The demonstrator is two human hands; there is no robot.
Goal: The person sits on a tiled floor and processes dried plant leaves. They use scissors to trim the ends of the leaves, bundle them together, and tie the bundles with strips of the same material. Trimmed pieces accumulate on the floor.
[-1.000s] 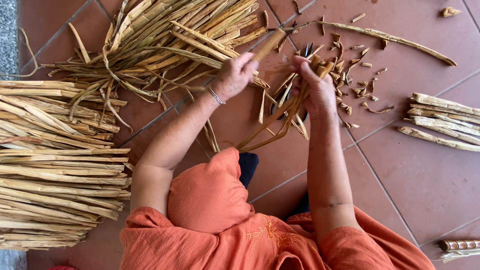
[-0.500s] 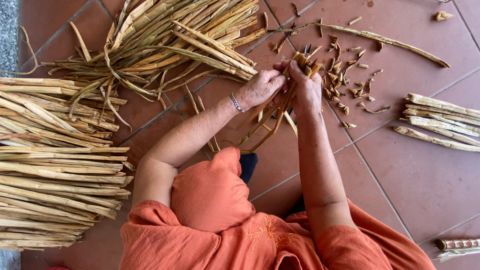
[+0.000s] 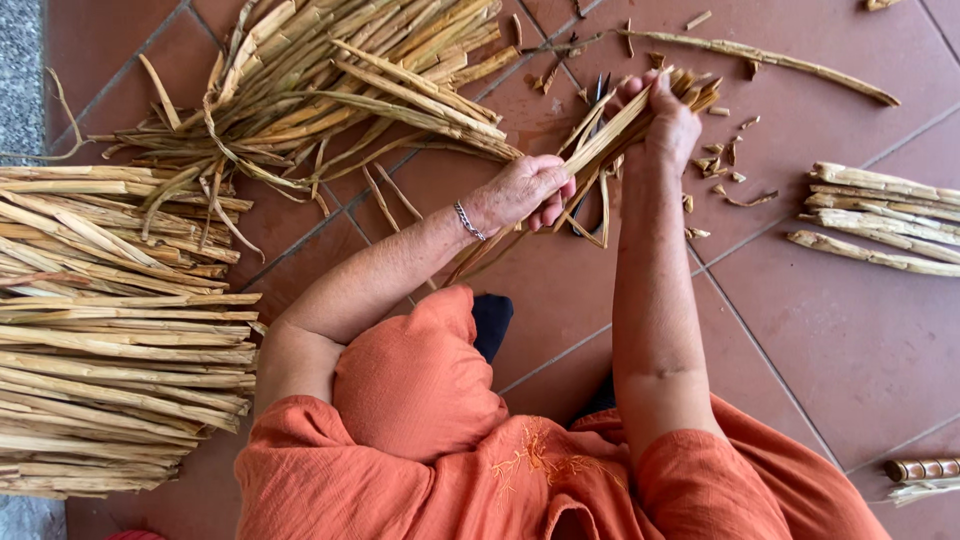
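Observation:
A bundle of dried plant strips (image 3: 610,135) is held up over the red tile floor between both hands. My right hand (image 3: 668,118) grips the bundle near its upper end, where the strip tips fan out. My left hand (image 3: 522,192), with a thin bracelet at the wrist, closes around the same strips lower down. The loose lower ends of the strips trail toward my knee. Dark scissor-like blades show on the floor behind the bundle, partly hidden.
A tangled heap of dried stalks (image 3: 330,90) lies at the top left. A neat stack of flat strips (image 3: 110,330) fills the left side. A small pile of thicker pieces (image 3: 880,215) lies right. Trimmed scraps (image 3: 722,160) dot the tiles.
My left hand has come off the tangled heap and moved right to grip the bundle. My right hand has raised the bundle's upper end.

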